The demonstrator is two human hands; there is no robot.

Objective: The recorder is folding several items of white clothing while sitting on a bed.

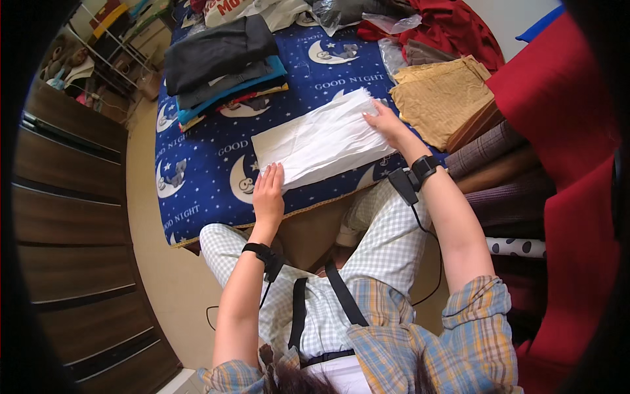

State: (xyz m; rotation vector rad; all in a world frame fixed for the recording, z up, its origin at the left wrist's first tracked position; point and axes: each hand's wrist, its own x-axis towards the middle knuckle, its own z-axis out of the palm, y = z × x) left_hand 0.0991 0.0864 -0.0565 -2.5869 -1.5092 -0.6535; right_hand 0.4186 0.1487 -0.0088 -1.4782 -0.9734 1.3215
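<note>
A folded white cloth (325,140) with a frayed far right edge lies slanted on the blue "Good Night" patterned table cover (310,74). Flat on its near left corner rest the fingers of my left hand (269,192), held close together. My right hand (386,123) lies at the cloth's right end, its fingertips on the upper face near the frayed edge; the thumb's hold is hard to make out. Left of the cloth's far side stands a stack of folded fabrics, with black cloth (221,51) on top and blue cloth (231,91) lower down.
Folded tan cloth (440,98) lies at the right edge, beside red fabric (453,29) and clear plastic wrap (391,54). Rolls of fabric (492,147) and hanging red cloth (566,98) crowd the right side. Dark wooden drawers (74,216) stand at left. Cables hang from both wrist straps.
</note>
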